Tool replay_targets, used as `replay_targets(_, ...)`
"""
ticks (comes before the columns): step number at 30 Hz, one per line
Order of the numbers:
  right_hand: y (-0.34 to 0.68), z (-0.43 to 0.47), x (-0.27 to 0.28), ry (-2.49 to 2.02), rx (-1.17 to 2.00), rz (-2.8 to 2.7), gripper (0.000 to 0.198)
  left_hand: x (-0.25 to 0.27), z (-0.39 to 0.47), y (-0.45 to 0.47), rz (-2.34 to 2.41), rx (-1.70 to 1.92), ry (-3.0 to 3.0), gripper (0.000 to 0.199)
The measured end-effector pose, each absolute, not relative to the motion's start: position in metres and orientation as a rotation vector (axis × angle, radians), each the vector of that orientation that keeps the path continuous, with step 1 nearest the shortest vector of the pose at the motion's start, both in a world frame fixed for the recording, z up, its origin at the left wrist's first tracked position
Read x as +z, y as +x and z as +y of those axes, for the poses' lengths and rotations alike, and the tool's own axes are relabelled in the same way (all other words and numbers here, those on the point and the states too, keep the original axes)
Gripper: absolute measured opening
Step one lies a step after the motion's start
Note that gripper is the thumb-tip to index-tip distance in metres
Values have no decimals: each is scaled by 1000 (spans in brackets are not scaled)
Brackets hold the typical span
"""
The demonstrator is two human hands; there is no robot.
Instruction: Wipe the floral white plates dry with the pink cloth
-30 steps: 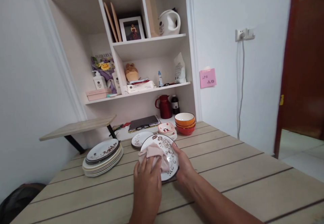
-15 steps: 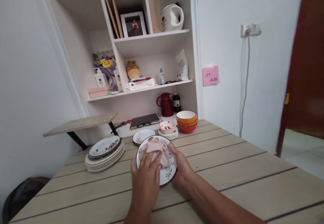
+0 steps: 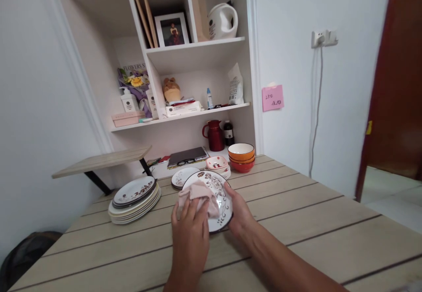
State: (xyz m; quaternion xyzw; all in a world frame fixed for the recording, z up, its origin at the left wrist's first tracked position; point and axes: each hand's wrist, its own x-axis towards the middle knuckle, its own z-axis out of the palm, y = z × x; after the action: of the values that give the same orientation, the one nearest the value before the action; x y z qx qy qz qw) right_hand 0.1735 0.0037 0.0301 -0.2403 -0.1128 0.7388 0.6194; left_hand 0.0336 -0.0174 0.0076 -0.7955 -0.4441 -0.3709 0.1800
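A white plate with a dark rim and brown flower pattern is held tilted above the table. My right hand grips its right edge, thumb on the upper face and the fingers behind. Over the plate's lower left part lies a crumpled pink cloth. My left hand presses that cloth against the plate with its fingers bent over it. Just behind the held plate are a small stack of patterned plates and a square pink-and-white bowl on small white dishes.
On the left stands a tall stack of plates, beside a raised wooden shelf. Orange and red bowls are stacked at the back right. A red jug, a dark bottle and a laptop sit behind the slatted table.
The plate has risen slightly and turned a little in my hands. My left hand and the cloth have slid toward the plate's lower left edge, uncovering more of the pattern.
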Motion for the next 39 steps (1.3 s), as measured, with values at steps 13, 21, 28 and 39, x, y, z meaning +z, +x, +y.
replay_targets(13,158,-2,25,-612,1745,-294,43,14,-20,33,-1336,-972,-2326,39)
replay_targets(21,156,3,20,-569,1753,-307,45,15,-14,20,-1435,-956,-2051,37)
replay_targets(28,175,4,33,-542,1675,-273,43,10,-22,36,-1127,-1023,-2272,39)
replay_targets(39,149,-2,20,-621,1788,-287,40,15,-17,28,-1286,-938,-2228,36)
